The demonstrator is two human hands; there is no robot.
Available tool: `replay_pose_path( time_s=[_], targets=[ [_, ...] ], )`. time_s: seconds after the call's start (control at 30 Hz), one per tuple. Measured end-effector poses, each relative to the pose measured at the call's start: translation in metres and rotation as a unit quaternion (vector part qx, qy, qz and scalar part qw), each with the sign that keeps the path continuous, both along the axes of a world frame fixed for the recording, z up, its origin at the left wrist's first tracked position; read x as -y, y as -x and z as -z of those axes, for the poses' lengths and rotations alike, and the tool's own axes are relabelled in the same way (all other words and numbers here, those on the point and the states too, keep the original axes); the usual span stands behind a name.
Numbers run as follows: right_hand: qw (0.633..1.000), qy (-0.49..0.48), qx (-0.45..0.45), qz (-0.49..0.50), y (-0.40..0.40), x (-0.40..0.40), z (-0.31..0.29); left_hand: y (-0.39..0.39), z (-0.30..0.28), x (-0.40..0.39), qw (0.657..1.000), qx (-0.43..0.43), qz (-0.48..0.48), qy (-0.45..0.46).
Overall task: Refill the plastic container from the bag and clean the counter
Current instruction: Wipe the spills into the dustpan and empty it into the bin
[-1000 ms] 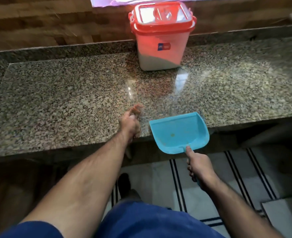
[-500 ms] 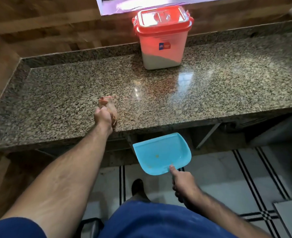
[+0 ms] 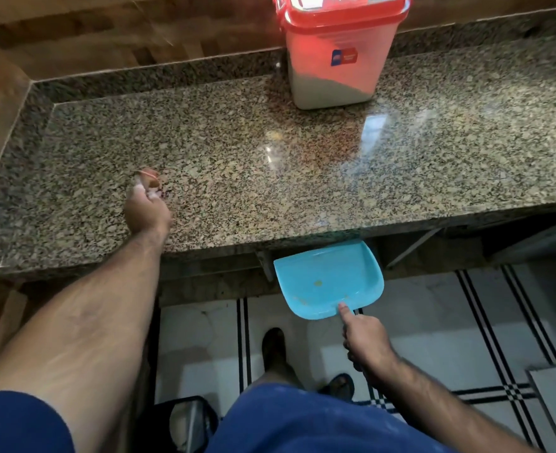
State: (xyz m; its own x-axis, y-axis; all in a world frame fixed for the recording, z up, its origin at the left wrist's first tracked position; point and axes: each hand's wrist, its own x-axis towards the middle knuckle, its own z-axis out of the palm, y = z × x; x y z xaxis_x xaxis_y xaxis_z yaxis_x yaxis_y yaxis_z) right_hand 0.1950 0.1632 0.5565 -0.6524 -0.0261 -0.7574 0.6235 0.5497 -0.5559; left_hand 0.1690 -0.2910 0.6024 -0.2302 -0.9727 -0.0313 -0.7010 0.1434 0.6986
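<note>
A translucent plastic container [image 3: 334,70] with a red lid stands shut at the back of the granite counter [image 3: 302,165], partly filled with white powder. My left hand [image 3: 146,209] rests on the counter's left part, closed on a small brownish cloth-like scrap [image 3: 148,178] that pokes out past the fingers. My right hand [image 3: 366,338] grips the handle of a light blue dustpan [image 3: 327,281], held just below the counter's front edge. A few yellow crumbs lie in the pan. No bag is in view.
A wooden wall borders the counter at the back and left. Below are white floor tiles [image 3: 433,338] with black stripes, my foot in a sandal [image 3: 275,351], and a dark bin-like object [image 3: 188,420] near my legs.
My left hand has slid the scrap left and farther onto the counter. My right hand has lowered the dustpan from the counter's edge to below it. The view has tilted downward.
</note>
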Motion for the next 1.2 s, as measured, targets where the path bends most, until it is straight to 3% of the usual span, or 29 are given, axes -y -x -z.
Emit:
replay_pose_path(
  time_s=[0.07, 0.17, 0.27, 0.33, 0.43, 0.5, 0.57, 0.67, 0.77, 0.87, 0.93, 1.03, 1.1, 1.17, 1.2],
  targets=[
    [1.000, -0.017, -0.003, -0.004, 0.002, 0.006, 0.004, 0.006, 0.015, -0.003, 0.999, 0.019, 0.001, -0.050],
    [1.000, -0.028, -0.008, 0.010, 0.006, 0.020, 0.007, 0.024, 0.037, -0.046, 0.990, -0.099, 0.035, -0.100],
    [0.999, -0.037, -0.004, 0.029, 0.012, 0.034, 0.006, 0.055, 0.054, -0.096, 0.972, -0.139, 0.164, -0.090],
    [0.998, -0.045, 0.002, 0.036, 0.015, 0.041, 0.006, 0.078, 0.050, -0.144, 0.944, -0.099, 0.307, -0.073],
    [0.997, -0.052, 0.002, 0.050, 0.020, 0.048, 0.006, 0.093, 0.019, -0.224, 0.854, -0.121, 0.473, -0.179],
    [0.997, -0.068, -0.005, 0.038, 0.026, 0.048, 0.005, 0.103, 0.015, -0.245, 0.840, -0.090, 0.473, -0.250],
    [0.996, -0.081, -0.008, 0.040, 0.031, 0.046, 0.003, 0.115, 0.008, -0.239, 0.848, -0.074, 0.407, -0.331],
    [0.993, -0.073, 0.004, 0.088, 0.034, 0.041, 0.003, 0.119, -0.001, -0.198, 0.847, -0.175, 0.310, -0.395],
    [0.991, -0.080, 0.004, 0.109, 0.036, 0.037, 0.003, 0.109, -0.003, -0.145, 0.890, -0.222, 0.232, -0.325],
    [0.987, -0.093, 0.000, 0.129, 0.037, 0.034, 0.002, 0.108, 0.028, -0.120, 0.944, -0.135, 0.223, -0.201],
    [0.984, -0.087, 0.007, 0.154, 0.037, 0.030, 0.003, 0.111, 0.049, -0.136, 0.950, -0.111, 0.248, -0.157],
    [0.982, -0.082, 0.005, 0.168, 0.037, 0.028, 0.002, 0.118, 0.053, -0.206, 0.894, -0.168, 0.348, -0.228],
    [0.982, -0.081, 0.004, 0.171, 0.039, 0.025, 0.002, 0.129, 0.040, -0.252, 0.842, -0.127, 0.421, -0.314],
    [0.982, -0.082, -0.004, 0.168, 0.044, 0.019, 0.003, 0.151, 0.028, -0.273, 0.788, -0.107, 0.438, -0.419],
    [0.984, -0.084, -0.008, 0.160, 0.047, 0.015, 0.003, 0.165, 0.019, -0.273, 0.777, -0.108, 0.420, -0.456]
  ],
)
